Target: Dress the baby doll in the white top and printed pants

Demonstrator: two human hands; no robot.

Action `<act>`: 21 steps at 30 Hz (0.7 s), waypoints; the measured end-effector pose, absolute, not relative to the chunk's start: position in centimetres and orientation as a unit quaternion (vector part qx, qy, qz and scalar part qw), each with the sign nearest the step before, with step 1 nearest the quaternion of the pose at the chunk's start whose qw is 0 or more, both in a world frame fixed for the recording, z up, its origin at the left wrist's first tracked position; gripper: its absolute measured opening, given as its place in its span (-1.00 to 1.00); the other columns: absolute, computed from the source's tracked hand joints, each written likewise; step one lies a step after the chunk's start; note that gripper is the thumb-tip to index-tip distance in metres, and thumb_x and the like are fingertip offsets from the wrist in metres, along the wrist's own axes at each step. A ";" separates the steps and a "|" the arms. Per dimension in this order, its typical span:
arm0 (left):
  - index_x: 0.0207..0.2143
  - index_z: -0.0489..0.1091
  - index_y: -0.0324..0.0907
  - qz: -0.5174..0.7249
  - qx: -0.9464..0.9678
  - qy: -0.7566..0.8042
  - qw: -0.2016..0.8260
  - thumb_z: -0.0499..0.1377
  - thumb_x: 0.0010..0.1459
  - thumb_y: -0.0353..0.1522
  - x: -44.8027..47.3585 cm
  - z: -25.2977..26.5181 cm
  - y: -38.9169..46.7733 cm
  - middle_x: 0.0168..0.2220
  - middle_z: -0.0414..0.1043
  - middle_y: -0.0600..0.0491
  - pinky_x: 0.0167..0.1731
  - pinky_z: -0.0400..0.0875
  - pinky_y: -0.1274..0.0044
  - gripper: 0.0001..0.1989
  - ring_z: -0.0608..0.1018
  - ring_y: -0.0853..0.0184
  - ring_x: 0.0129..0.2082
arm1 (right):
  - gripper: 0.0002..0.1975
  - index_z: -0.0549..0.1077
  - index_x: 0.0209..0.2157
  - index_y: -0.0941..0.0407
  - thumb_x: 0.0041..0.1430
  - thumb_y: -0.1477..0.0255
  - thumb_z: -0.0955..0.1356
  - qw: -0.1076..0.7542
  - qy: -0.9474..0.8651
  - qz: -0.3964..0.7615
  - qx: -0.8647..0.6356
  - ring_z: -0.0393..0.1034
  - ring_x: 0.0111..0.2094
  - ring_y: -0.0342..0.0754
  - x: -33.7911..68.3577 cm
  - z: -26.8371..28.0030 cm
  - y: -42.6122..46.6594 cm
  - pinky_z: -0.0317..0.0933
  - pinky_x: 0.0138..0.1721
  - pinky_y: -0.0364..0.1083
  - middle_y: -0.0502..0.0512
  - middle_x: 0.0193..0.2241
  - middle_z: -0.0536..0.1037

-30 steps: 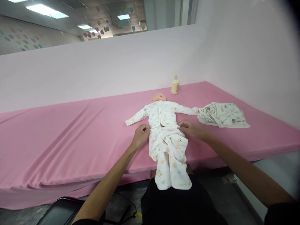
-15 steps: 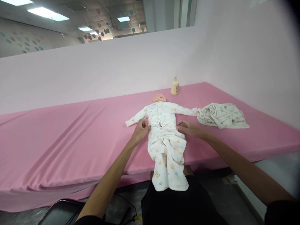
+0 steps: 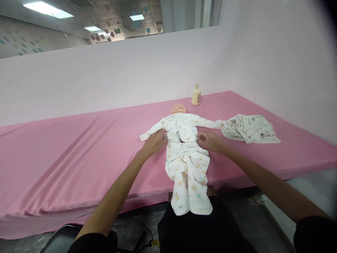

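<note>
A baby doll lies on its back in a white printed baby shirt and matching pants. The shirt's front parts below the chest, baring a strip of the doll's waist. At the shirt's lower left side, my left hand is closed, fingertips pinching the hem. My right hand is closed on the hem at the opposite side. The pants' legs hang past the table edge toward my lap, and the doll's hands are hidden in the sleeves.
A pink cloth covers the table, wrinkled at left. A cream pump bottle stands behind the doll's head. To the right lies a crumpled white printed cloth. White walls border the back and right. A black chair is at lower left.
Both hands have closed on the shirt's lower sides. The shirt's front has opened wider at the bottom, with its hem shifted and more of the waist showing.
</note>
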State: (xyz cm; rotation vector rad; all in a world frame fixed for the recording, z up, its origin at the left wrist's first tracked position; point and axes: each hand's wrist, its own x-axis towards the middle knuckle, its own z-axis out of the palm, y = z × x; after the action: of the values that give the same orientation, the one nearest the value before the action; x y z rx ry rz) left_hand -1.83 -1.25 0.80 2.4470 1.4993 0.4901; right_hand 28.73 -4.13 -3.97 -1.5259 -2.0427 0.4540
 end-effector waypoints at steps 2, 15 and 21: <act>-0.01 0.33 -0.20 0.144 0.833 0.532 0.045 -0.06 0.27 -0.43 -1.7 1.2 0.0 -0.03 0.41 -0.11 -0.28 0.28 0.41 -0.71 0.47 0.19 -0.21 | -0.94 0.35 -0.39 0.07 0.16 0.41 0.28 0.272 -0.756 0.124 -0.583 0.34 -0.38 -0.03 29.0 -3.6 -3.2 0.09 -0.39 -0.07 0.06 -0.40 0.52; -0.26 0.41 -0.18 0.301 0.761 0.570 0.066 0.05 0.22 -0.41 1.8 0.5 8.2 -0.20 0.48 -0.07 -0.19 0.31 0.43 -0.85 0.50 0.21 -0.20 | -0.77 0.41 -0.35 0.08 0.32 0.28 0.22 0.302 -0.679 -0.015 -0.669 0.39 -0.33 0.07 29.8 -4.3 5.4 0.02 -0.38 -0.03 0.18 -0.31 0.58; -0.31 0.42 -0.19 0.349 0.683 0.593 0.245 0.13 0.15 -0.30 1.5 0.7 7.9 -0.26 0.51 0.00 -0.29 0.31 0.49 -0.86 0.49 0.29 -0.28 | -0.82 0.41 -0.36 0.07 0.24 0.29 0.27 0.328 -0.654 0.094 -0.675 0.40 -0.28 0.06 29.9 -5.7 5.2 0.17 -0.28 -0.02 0.14 -0.34 0.56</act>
State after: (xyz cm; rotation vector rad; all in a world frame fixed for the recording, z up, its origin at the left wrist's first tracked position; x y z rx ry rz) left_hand 1.46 7.93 0.67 1.8651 1.6184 0.9527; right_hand 29.94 5.24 -5.74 -1.7664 -1.7119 0.2470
